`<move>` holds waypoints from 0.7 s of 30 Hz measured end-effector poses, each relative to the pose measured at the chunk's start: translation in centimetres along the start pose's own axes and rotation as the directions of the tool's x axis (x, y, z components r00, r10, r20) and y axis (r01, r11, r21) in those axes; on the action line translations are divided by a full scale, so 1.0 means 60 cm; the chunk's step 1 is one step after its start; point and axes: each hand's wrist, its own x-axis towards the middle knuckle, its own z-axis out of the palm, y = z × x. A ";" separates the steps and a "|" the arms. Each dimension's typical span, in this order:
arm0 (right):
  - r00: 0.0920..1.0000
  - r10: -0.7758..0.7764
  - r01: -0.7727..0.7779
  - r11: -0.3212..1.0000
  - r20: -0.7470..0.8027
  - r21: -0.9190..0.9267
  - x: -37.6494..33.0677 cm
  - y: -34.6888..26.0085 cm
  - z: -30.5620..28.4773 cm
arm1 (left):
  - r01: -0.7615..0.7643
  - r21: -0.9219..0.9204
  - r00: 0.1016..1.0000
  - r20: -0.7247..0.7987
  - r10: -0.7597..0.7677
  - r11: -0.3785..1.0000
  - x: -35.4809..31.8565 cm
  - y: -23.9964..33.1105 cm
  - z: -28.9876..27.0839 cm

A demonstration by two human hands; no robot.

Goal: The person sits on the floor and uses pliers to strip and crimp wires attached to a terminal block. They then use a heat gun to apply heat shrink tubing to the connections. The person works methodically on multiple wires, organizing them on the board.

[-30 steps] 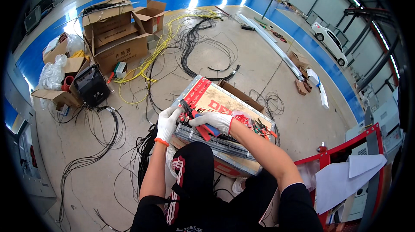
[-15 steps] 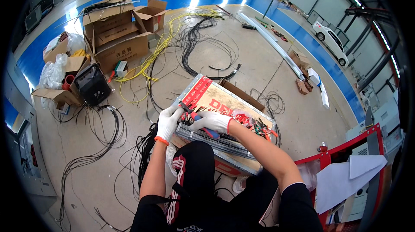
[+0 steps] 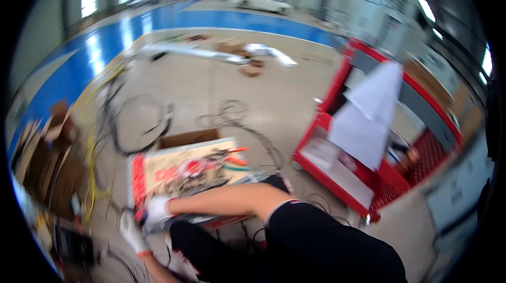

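The picture is smeared by motion. My right hand [image 3: 157, 210], in a white glove, is closed round a tool with blue-and-red handles [image 3: 140, 215], seemingly pliers. Just left of and below it is my left hand [image 3: 132, 233], gloved with an orange cuff; its fingers are too blurred to read. Both are at the left end of a box-like work surface with a printed red-and-tan top [image 3: 167, 163]. Black wires, a red bundle [image 3: 193, 167] and orange and green-handled tools [image 3: 235, 162] lie on that top.
A red open-framed cart [image 3: 337, 193] with white sheets [image 3: 363, 119] stands to the right. Cardboard boxes [image 3: 55, 169] and yellow cable [image 3: 90, 177] are at the left. Black cable coils [image 3: 113, 119] lie beyond the work surface, long pale profiles [image 3: 190, 52] farther off.
The view has swung right, bringing more of the red cart in and shifting the work surface leftward. Both hands stay close together, with the blue-and-red tool still in my right hand.
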 end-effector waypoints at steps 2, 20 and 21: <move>0.998 0.034 -0.060 0.783 0.054 0.620 0.004 0.054 0.009 | -0.160 0.033 0.985 0.065 0.158 0.987 0.002 0.018 0.063; 0.425 0.638 -0.797 0.600 -0.642 0.069 -0.446 0.382 -0.108 | -0.283 0.915 0.954 0.298 -0.012 0.289 -0.010 0.094 0.064; 0.488 0.683 -0.742 0.653 -0.544 0.153 -0.446 0.405 -0.108 | -0.137 0.875 0.980 0.187 -0.063 0.465 -0.002 0.082 0.061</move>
